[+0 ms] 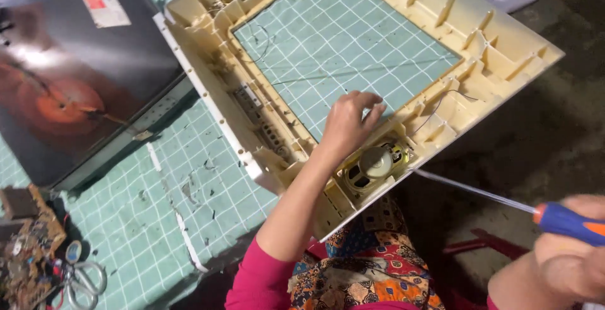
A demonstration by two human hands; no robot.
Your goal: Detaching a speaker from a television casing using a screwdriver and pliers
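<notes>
Green cutting mat (189, 177) with a white grid covers the work surface, scuffed and marked; dark bare floor (535, 133) shows past its edge, to the right of the left hand. Big cream plastic frame (479, 45), a screen bezel lying inner side up, rests tilted on the mat, its near corner overhanging toward the person's lap; mat shows through its open middle. Dark glass picture tube (75, 76) lies well to the left of the left hand, touching the frame's left edge. Patterned fabric (372, 266) covers the lap just below the left forearm. Left hand (350, 124) has fingers curled down onto the frame's inner rim, pressing rather than gripping. Round speaker (375, 165) sits in the frame corner just below and right of that hand. Right hand (570, 259), far right and low, is clenched round a screwdriver (554, 218) with blue and orange handle; its blurred shaft points toward the speaker. Circuit board (25, 247) and scissors (85, 281) lie far left of both hands.
</notes>
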